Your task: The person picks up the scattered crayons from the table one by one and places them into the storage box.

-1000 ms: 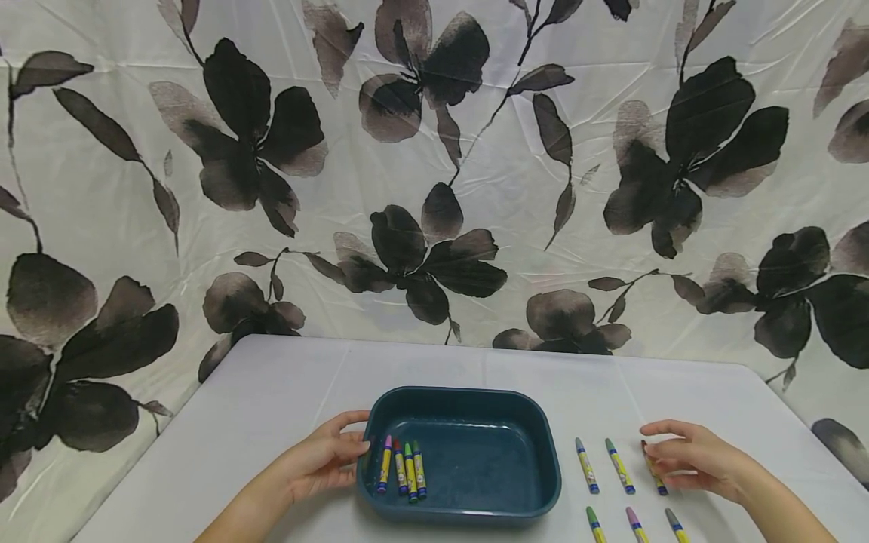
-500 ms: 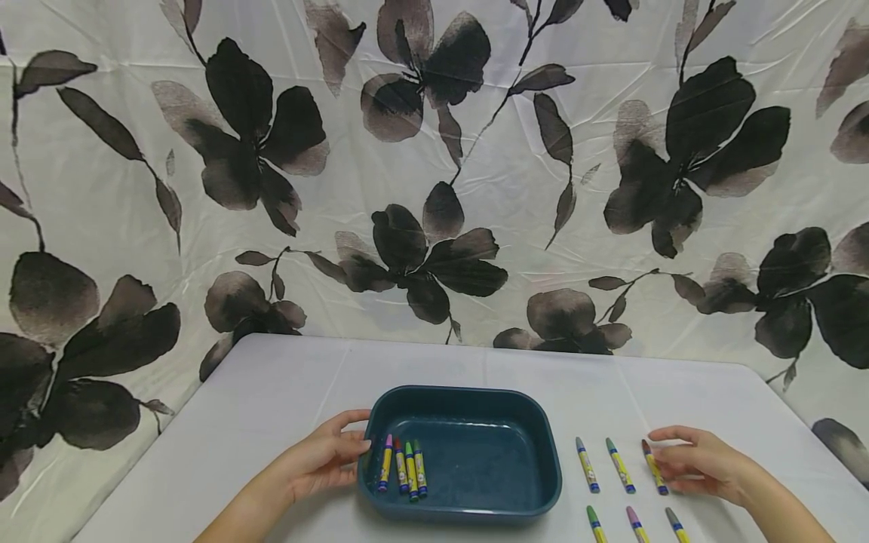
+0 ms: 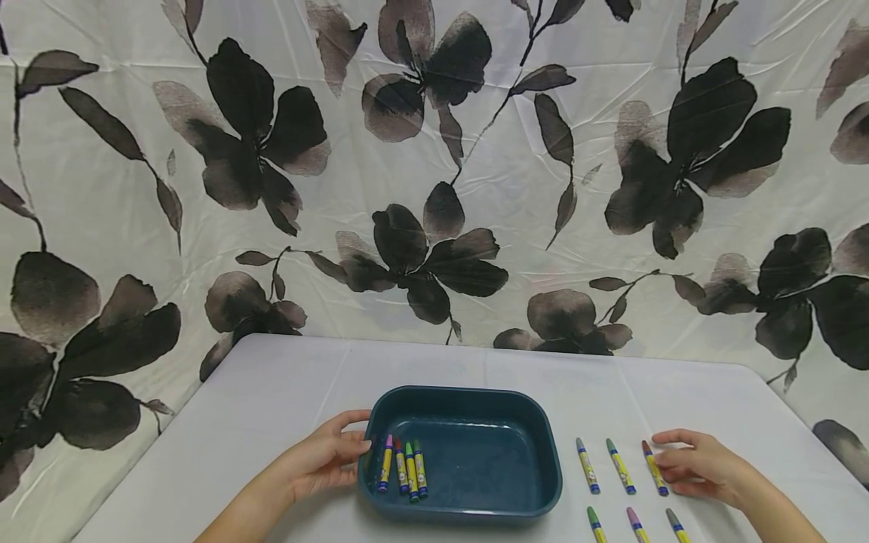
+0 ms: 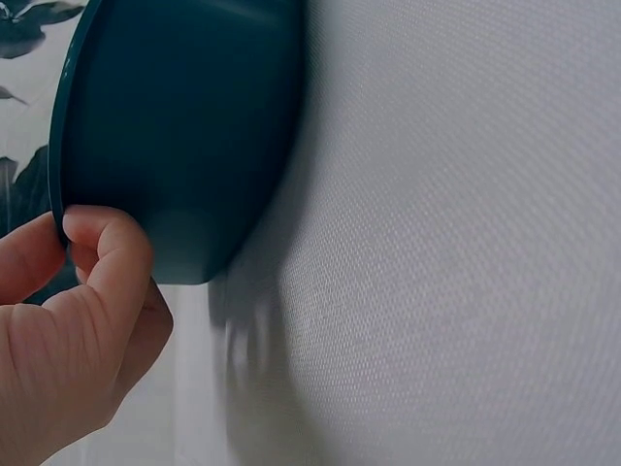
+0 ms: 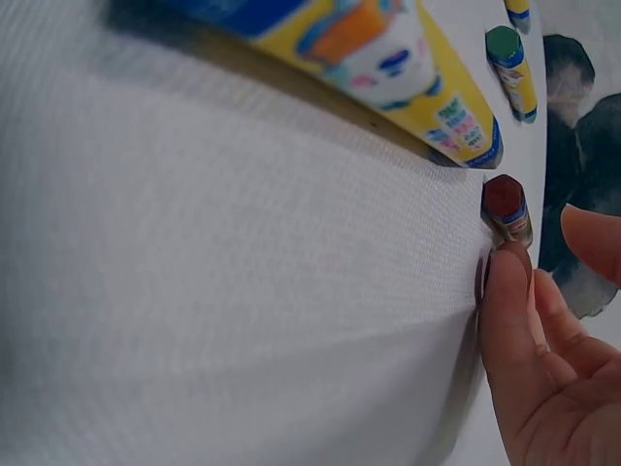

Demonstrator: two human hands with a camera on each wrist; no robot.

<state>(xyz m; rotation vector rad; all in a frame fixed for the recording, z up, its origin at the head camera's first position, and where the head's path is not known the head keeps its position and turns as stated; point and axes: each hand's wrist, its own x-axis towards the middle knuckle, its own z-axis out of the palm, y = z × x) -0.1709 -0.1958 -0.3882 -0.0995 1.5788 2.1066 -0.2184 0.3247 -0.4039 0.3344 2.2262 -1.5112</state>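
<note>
A dark teal rectangular tray (image 3: 475,517) stands on the white table, with several crayons (image 3: 402,469) lying along its left side. My left hand (image 3: 322,455) holds the tray's left rim; in the left wrist view the fingers (image 4: 116,238) pinch that edge. To the right of the tray my right hand (image 3: 706,467) is beside a red-brown-tipped crayon (image 3: 655,469), fingers relaxed and fingertips right at its side. The right wrist view shows this crayon's dark red end (image 5: 505,197) just past a fingertip.
A blue-grey crayon (image 3: 587,466) and a green crayon (image 3: 621,466) lie left of the red-brown one. In the nearer row are a bright green crayon (image 3: 596,524), a pink crayon (image 3: 637,524) and a grey crayon (image 3: 677,526). A floral cloth (image 3: 434,188) hangs behind the table.
My right hand has shifted slightly right, uncovering more of the red-brown crayon, which stays where it lay. My left hand and the tray have not visibly moved.
</note>
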